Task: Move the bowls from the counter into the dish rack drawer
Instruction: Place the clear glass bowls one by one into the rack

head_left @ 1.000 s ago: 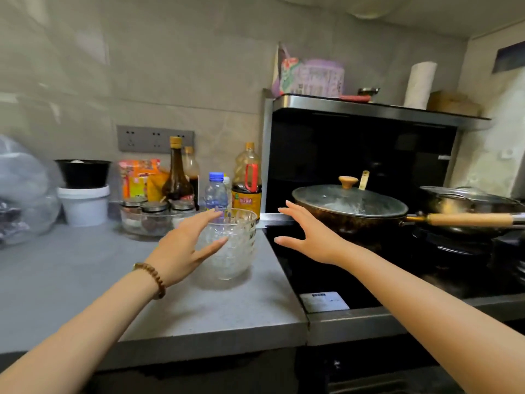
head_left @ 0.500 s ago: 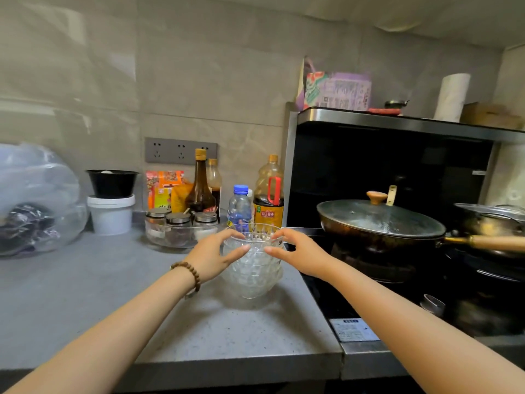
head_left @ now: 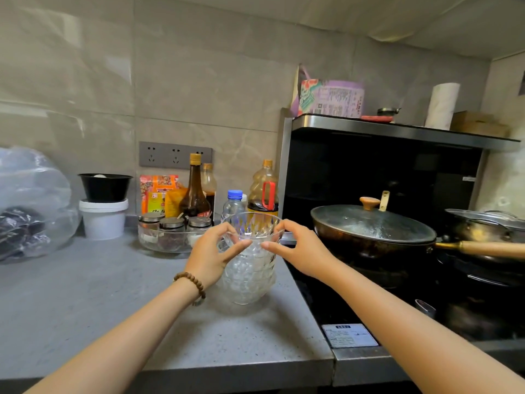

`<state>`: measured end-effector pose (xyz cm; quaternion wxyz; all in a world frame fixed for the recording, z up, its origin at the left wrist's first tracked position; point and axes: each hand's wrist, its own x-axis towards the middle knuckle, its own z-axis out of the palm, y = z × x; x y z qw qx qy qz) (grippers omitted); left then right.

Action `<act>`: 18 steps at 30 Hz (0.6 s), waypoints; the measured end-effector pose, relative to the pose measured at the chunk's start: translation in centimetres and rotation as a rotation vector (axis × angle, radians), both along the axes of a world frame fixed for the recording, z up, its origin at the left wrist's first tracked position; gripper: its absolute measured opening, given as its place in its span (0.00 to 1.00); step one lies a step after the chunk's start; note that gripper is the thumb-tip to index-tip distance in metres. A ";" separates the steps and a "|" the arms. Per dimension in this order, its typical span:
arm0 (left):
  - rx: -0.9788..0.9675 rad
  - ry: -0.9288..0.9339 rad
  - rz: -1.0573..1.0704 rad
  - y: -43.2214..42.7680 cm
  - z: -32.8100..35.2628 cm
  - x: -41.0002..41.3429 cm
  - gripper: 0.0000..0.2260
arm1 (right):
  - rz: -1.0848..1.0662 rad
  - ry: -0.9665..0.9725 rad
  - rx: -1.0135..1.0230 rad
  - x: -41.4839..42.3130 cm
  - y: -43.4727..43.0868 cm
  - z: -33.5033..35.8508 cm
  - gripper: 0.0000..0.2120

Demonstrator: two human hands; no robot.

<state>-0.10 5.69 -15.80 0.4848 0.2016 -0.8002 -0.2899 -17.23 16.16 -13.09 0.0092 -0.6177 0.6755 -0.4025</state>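
Stack of glass bowls [head_left: 250, 268]: bowl count cannot be read, since the nested walls blur into one another. The left hand [head_left: 211, 255] covers the stack's left flank and the right hand [head_left: 301, 251] covers the top bowl's right rim. Fingertips seen through the glass are indistinct. Both forearms are cut by the bottom edge.

Water bottle [head_left: 233, 201]: lower half hidden behind the top bowl's rim.

Wok handle [head_left: 483, 248] runs off the right edge. The pan [head_left: 483, 226] behind it is cropped there too.

Plastic bag [head_left: 31, 200]: cut by the left edge, dark contents unidentifiable.

Print on the stove-edge label [head_left: 349, 335] and on the package [head_left: 332, 98] atop the hood is too small to read.

Black bowl [head_left: 105, 187]: only a pale sliver of its contents shows.
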 end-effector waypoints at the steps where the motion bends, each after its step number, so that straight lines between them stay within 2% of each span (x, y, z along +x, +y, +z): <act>1: 0.017 0.034 -0.034 0.5 0.3 -0.2 0.15 | -0.002 0.025 -0.018 -0.1 0.7 0.5 0.17; 5: 0.115 0.119 -0.183 3.3 1.2 -1.3 0.14 | -0.006 0.110 -0.093 -0.7 4.8 2.3 0.15; 8: 0.233 0.138 -0.367 6.2 1.5 -2.6 0.14 | -0.014 0.154 -0.062 -1.0 8.9 3.1 0.16; 12: 0.357 0.027 -0.566 10.0 0.8 -5.3 0.14 | 0.050 0.117 0.037 -2.1 14.8 2.8 0.15; 18: 0.422 -0.174 -0.703 15.8 -2.4 -10.4 0.16 | 0.061 -0.061 0.183 -5.7 22.7 -0.8 0.15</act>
